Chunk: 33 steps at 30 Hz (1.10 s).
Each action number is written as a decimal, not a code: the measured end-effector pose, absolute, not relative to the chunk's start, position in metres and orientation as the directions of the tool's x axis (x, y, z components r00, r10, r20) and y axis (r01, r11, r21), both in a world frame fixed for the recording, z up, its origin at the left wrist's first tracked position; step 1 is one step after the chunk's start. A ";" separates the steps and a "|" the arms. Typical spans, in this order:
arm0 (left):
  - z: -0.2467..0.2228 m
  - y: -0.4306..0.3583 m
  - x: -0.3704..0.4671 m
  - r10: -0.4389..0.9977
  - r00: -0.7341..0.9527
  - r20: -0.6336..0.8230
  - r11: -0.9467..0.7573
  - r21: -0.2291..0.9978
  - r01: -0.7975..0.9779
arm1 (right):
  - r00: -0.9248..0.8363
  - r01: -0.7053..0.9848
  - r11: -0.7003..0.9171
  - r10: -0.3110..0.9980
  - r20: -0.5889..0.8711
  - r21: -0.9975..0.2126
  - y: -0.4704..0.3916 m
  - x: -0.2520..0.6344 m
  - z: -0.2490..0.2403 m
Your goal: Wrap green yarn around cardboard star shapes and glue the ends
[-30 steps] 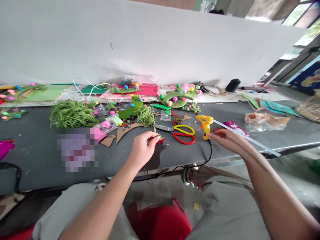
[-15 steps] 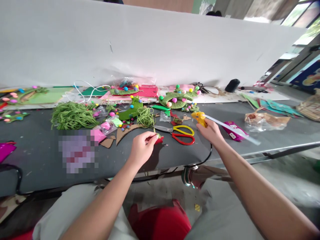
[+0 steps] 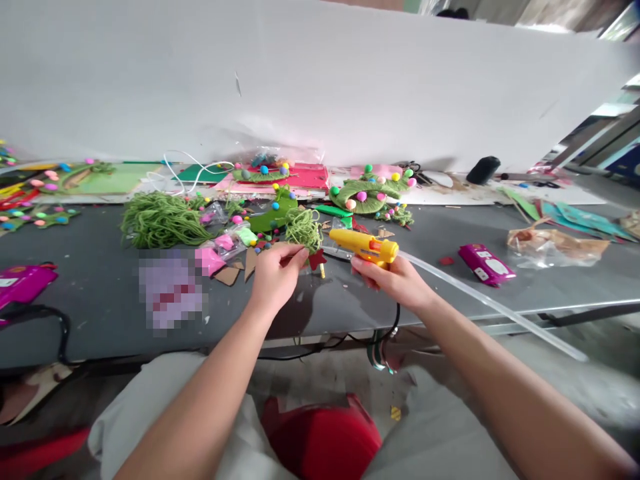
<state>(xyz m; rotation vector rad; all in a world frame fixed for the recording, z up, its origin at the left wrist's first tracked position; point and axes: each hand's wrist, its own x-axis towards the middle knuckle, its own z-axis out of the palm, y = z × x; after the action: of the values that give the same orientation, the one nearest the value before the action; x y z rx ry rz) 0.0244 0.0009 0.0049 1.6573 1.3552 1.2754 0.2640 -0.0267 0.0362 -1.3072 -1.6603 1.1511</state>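
Note:
My left hand (image 3: 277,277) is closed in a pinch on a small red star (image 3: 317,258), which sticks out past the fingertips. Just below the star shows a short pale-yellow piece I cannot identify. My right hand (image 3: 387,277) is wrapped round a yellow glue gun (image 3: 357,243), its nozzle pointing left, close above the star. A long clear glue stick (image 3: 490,303) trails from its back end, and a black cord hangs below. Scissors (image 3: 336,253) lie under the gun, their handles mostly hidden. Behind the left fingertips sits a tangle of green yarn (image 3: 304,228).
A big green yarn bundle (image 3: 163,220), a green felt stocking shape (image 3: 275,212) and a pompom-dotted green wreath (image 3: 361,195) lie toward the white partition (image 3: 300,87). Purple packets, one right (image 3: 485,265), one left (image 3: 27,283), rest on the grey table (image 3: 220,327).
The glue gun in my right hand has moved left and turned its nozzle toward my left hand. The red star has been tilted and now shows more fully. The view has shifted slightly.

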 end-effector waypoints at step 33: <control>0.034 -0.029 0.028 0.828 0.087 0.554 -0.525 0.711 0.468 | -0.423 0.143 0.080 0.906 0.012 -0.986 -0.052 0.275 0.048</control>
<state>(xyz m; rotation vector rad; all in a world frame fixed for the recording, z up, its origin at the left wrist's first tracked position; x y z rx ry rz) 0.0278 -0.0287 0.0338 2.0211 1.2809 1.4164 0.2748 -0.0520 0.0484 -1.0523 -1.6710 1.4056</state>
